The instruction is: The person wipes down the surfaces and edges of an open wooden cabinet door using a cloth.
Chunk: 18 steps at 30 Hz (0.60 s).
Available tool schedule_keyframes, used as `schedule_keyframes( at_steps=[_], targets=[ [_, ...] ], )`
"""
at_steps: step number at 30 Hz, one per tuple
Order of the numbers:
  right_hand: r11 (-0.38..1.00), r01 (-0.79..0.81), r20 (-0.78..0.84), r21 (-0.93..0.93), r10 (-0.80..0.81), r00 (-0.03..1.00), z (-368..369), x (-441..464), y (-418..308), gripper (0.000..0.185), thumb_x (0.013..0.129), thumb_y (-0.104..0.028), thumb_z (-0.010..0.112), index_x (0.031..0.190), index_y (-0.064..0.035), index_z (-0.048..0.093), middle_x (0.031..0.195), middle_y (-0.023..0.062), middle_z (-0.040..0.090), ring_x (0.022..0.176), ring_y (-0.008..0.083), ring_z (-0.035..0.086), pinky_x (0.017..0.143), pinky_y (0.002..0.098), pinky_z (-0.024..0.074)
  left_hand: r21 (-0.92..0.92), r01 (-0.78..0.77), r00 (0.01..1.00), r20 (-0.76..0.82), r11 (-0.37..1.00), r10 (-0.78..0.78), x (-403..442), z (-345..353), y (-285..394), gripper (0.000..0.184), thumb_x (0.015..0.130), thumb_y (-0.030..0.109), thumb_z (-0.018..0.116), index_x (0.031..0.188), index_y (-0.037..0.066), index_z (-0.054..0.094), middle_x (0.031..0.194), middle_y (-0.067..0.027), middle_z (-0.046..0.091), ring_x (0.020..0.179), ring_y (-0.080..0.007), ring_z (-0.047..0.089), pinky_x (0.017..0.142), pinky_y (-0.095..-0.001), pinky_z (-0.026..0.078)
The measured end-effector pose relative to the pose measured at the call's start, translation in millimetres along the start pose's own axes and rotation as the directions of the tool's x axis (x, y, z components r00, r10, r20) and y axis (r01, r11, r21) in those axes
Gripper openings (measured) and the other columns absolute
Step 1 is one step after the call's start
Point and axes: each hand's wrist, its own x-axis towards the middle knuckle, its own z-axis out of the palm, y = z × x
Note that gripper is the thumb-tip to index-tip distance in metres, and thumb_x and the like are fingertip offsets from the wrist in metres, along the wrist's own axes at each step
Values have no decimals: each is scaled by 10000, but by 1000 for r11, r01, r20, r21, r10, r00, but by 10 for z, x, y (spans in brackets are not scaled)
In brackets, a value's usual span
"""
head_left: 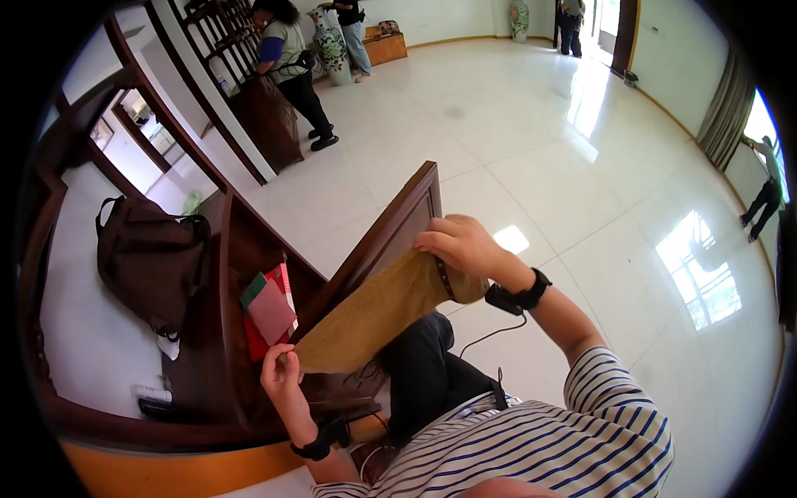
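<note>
A tan cloth (374, 319) is stretched between my two hands, in front of the dark wooden cabinet. My left hand (285, 372) pinches its lower left corner. At the upper right end, my right hand (465, 245) grips the cloth, its fingers closed over the top edge. A dark patterned band (445, 278) shows just under the right hand. Close behind the cloth stands the open cabinet door (398, 212), and I cannot tell whether they touch. Inside the open compartment lie a pink booklet (271, 311) and red and green items.
A dark brown bag (154, 257) sits on the cabinet at left, near a small black object (158, 408). Several people stand farther off, one at a dark cabinet (264, 120). Tall patterned vases (330, 50) stand at the back. A cable (494, 336) hangs from my right wrist.
</note>
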Motion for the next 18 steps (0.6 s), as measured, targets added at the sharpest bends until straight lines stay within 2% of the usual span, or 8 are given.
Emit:
schedule_keyframes(
  at_steps=[1, 3, 5, 9, 11, 15, 17, 18],
  targets=[
    [1000, 1, 2, 4, -1, 1000, -40, 88, 40, 153, 889, -142, 636, 1037, -137, 598, 824, 31, 567, 711, 247, 567, 640, 358, 475, -32, -13, 999, -32, 999, 12, -29, -15, 38, 109, 933, 121, 670, 1008, 70, 609, 911, 49, 522, 684, -17, 412, 561, -183, 300],
    [986, 152, 16, -69, -151, 988, -78, 252, 67, 173, 878, -146, 641, 1044, -145, 596, 822, 18, 568, 687, 234, 564, 628, 346, 474, -76, -35, 996, -83, 996, 29, -47, 38, 121, 106, 938, 123, 663, 1009, 75, 601, 911, 48, 526, 683, -14, 414, 554, -179, 293],
    [987, 161, 16, -24, -161, 987, -71, 418, 12, 176, 876, -149, 644, 1045, -146, 593, 822, 16, 569, 692, 230, 568, 630, 342, 473, -95, -32, 980, -196, 995, 13, -52, 32, 149, 113, 935, 105, 662, 1004, 85, 574, 919, 35, 537, 679, -10, 409, 550, -173, 296],
    [980, 197, -38, -35, -198, 979, 35, 619, 67, 172, 867, -162, 667, 1023, -142, 598, 811, 5, 581, 696, 212, 584, 623, 341, 476, -54, -14, 973, -232, 998, 1, -33, -13, 155, 156, 900, 36, 686, 992, 71, 565, 930, 21, 538, 704, -28, 443, 579, -180, 350],
    [979, 198, -52, -41, -200, 978, 105, 613, 38, 172, 860, -168, 686, 1012, -138, 610, 799, 0, 592, 691, 201, 592, 612, 346, 482, 60, -147, 970, -185, 987, 155, -5, -76, 83, 231, 851, -31, 717, 987, 57, 552, 957, 1, 548, 741, -59, 495, 626, -190, 408],
    [970, 199, -92, -137, -213, 973, 113, 691, 3, 158, 852, -180, 694, 986, -142, 621, 788, -10, 580, 691, 186, 570, 634, 325, 455, 190, -230, 946, -187, 954, 265, 74, -279, -73, 256, 829, -38, 742, 969, 46, 543, 969, -20, 564, 776, -87, 533, 656, -198, 439],
    [958, 225, -96, -180, -245, 965, 103, 825, 44, 153, 852, -191, 692, 981, -145, 625, 793, -15, 576, 700, 183, 560, 651, 316, 445, 359, -288, 908, -193, 888, 373, 78, -338, -49, 203, 866, 75, 747, 914, 59, 550, 917, -22, 601, 684, -55, 547, 536, -179, 378],
    [944, 239, -91, -227, -265, 960, 108, 912, 70, 155, 859, -216, 681, 989, -152, 628, 801, -16, 571, 712, 182, 550, 671, 316, 436, 364, -288, 906, -196, 886, 375, 91, -345, -14, 203, 866, 75, 747, 914, 59, 550, 917, -22, 601, 684, -55, 547, 536, -179, 378]
  ],
)
